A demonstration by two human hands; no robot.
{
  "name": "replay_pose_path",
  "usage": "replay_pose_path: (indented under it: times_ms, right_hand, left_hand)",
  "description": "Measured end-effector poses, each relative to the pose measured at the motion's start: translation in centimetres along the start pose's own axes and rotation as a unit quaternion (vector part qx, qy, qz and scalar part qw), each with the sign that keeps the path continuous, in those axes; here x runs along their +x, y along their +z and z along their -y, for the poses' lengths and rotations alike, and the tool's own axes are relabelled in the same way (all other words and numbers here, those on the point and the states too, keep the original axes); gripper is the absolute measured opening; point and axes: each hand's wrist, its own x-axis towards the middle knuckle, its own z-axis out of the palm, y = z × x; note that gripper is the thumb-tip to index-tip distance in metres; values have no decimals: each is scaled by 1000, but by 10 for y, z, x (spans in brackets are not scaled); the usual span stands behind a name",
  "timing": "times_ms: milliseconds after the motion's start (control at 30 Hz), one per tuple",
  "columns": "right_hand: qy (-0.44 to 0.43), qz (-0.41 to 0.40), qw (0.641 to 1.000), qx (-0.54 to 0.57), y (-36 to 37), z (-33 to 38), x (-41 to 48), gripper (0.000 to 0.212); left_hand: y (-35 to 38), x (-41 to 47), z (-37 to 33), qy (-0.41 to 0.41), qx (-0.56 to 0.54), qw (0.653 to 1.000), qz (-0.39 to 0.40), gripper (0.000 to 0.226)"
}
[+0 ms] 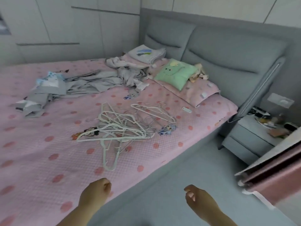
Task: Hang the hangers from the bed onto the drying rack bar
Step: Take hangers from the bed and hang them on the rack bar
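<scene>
A tangled pile of several white hangers [120,128] lies in the middle of the pink dotted bed sheet [40,160]. One hanger [110,159] sticks out toward the near edge of the bed. My left hand [96,191] hovers over the bed's near edge with its fingers loosely curled, holding nothing. My right hand [197,199] is beside it above the grey floor, fingers also loosely curled and empty. Both hands are well short of the hangers. No drying rack bar is in view.
Crumpled grey clothes [91,82] and folded laundry [146,53] lie at the far side of the bed, a green cushion [175,74] on a pink pillow by the grey headboard [228,51]. A grey nightstand [250,137] stands right; a pink panel [276,173] juts in.
</scene>
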Motion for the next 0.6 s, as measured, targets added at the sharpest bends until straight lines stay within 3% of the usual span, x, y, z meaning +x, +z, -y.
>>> replay_pose_path:
  times_ms: [167, 333, 600]
  right_hand:
    - [-38, 90, 995, -38, 22, 52, 112, 40]
    - [-99, 142, 980, -98, 27, 89, 213, 49]
    - [-142, 129, 966, -173, 37, 128, 335, 66]
  left_hand:
    - [-13, 50, 43, -73, 25, 997, 11, 15]
    - [-19, 114, 43, -143, 31, 989, -3, 29]
    - [11, 202, 35, -100, 77, 990, 58, 44]
